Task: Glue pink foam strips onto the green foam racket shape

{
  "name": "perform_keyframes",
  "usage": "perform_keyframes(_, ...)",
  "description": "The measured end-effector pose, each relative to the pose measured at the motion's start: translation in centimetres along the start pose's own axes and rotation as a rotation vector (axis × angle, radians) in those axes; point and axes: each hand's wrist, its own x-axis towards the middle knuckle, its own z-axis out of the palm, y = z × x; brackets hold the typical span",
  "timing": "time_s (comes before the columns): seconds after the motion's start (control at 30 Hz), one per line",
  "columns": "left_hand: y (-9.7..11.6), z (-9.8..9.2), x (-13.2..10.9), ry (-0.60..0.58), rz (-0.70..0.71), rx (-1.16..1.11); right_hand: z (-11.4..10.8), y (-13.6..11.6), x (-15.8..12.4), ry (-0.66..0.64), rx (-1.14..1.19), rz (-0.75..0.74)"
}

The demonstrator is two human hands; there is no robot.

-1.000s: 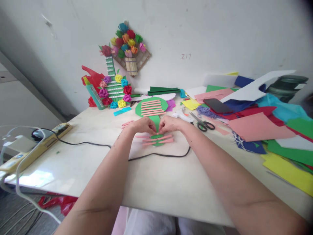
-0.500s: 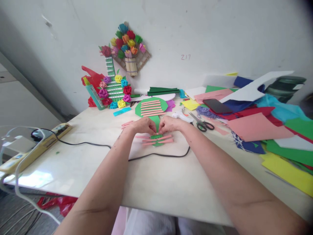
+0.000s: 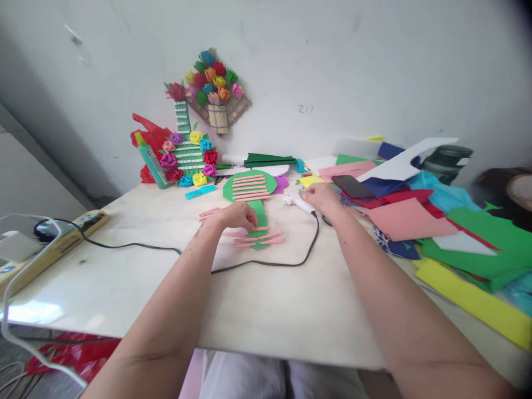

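Observation:
My left hand [image 3: 241, 216] is closed in a pinch at the green paper neck [image 3: 258, 213] of a guitar-shaped cutout, its fingertips on a thin pink paper roll [image 3: 262, 229]. Pink rolls cross the cutout's round green body [image 3: 228, 189], and more lie across the lower end of the neck. My right hand [image 3: 322, 198] is beyond the white glue gun [image 3: 300, 203], fingers bent together; what they hold, if anything, is hidden. Under that wrist a dark handle of the scissors [image 3: 327, 220] peeks out, the rest covered.
A black cord [image 3: 266, 264] loops over the table in front of the cutout. Coloured paper sheets [image 3: 411, 219] and a phone [image 3: 353, 187] crowd the right. A glue bottle [image 3: 152, 166] and a flower-trimmed paper guitar [image 3: 189, 149] stand back left; a power strip [image 3: 54, 241] lies at the left edge.
My right hand has left the green neck and moved right, past the glue gun to above the scissors. My left hand stays at the neck. The view has shifted slightly right.

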Motion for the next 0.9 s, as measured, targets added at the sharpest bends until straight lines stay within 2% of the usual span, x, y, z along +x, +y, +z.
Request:
perform_keyframes(0.07, 0.0, 0.0, 0.1, 0.005, -0.009, 0.003, -0.5, 1.2, -0.6, 0.023, -0.115, 0.097)
perform_keyframes(0.2, 0.2, 0.0, 0.1, 0.007, -0.025, 0.039, -0.6, 2.4, -1.2, -0.051, -0.246, 0.191)
perform_keyframes(0.27, 0.4, 0.0, 0.0, 0.013, -0.03, 0.055, -0.1, 2.5, -1.3, -0.099, -0.254, 0.157)
perform_keyframes(0.4, 0.8, 0.2, -0.4, 0.052, -0.02, 0.072, 1.4, 2.1, -1.5, -0.067, -0.303, -0.047)
perform_keyframes(0.5, 1.3, 0.6, -0.8, 0.089, -0.014, 0.127, 2.5, 1.6, -1.7, -0.066, -0.326, -0.117)
perform_keyframes(0.7, 2.0, 1.1, -1.4, 0.156, 0.006, 0.245, 4.4, 0.7, -1.9, -0.038, -0.306, -0.141)
perform_keyframes(0.9, 2.0, 1.3, -1.9, 0.214, -0.038, 0.275, 5.5, 0.8, -1.8, 0.02, -0.252, -0.079)
